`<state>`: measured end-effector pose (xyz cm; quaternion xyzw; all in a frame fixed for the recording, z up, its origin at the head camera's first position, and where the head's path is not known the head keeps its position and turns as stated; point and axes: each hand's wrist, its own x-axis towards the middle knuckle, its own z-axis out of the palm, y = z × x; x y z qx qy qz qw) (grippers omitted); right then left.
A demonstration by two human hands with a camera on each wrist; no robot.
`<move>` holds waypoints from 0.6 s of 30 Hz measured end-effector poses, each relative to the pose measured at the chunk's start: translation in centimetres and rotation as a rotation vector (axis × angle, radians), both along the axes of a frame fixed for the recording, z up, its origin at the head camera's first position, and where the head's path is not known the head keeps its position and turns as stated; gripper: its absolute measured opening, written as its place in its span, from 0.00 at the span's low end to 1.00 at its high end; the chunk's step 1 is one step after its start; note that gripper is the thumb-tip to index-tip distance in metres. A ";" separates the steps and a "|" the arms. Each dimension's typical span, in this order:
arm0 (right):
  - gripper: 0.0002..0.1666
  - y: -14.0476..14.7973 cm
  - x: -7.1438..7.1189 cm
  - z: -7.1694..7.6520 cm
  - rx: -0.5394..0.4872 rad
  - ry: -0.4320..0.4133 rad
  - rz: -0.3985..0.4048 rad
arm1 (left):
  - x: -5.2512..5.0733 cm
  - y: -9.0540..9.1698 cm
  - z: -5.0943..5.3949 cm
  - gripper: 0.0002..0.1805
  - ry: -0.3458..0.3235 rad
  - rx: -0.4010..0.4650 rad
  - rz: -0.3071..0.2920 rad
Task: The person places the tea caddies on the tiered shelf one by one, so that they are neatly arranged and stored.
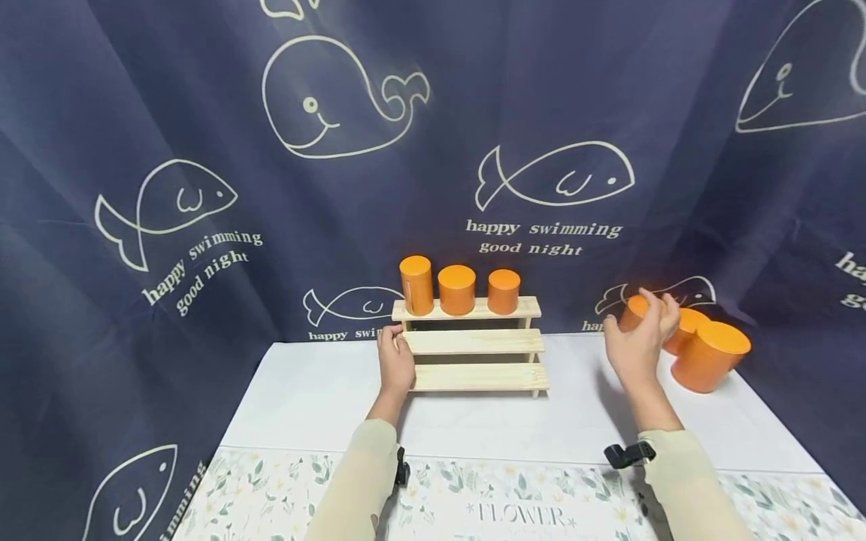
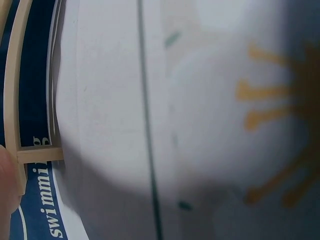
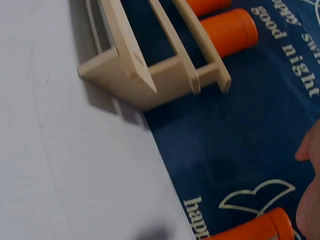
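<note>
Our left hand (image 1: 395, 359) is on the left end of the wooden rack (image 1: 473, 343), can't tell if it's gripping, with three orange canisters (image 1: 456, 291) up top. Our right hand (image 1: 639, 340) is spread wide beside more canisters (image 1: 707, 357) on the worktop (image 1: 575, 406); looks like the reaching step, so we'd need those fingers curled round one.
</note>
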<state>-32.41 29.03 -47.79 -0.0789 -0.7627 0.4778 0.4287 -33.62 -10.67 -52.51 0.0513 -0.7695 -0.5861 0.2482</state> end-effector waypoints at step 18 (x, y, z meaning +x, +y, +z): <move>0.58 2.9 -0.1 -1.4 -0.122 -0.381 0.020 | -0.2 -0.2 0.6 0.12 -0.032 -0.011 0.028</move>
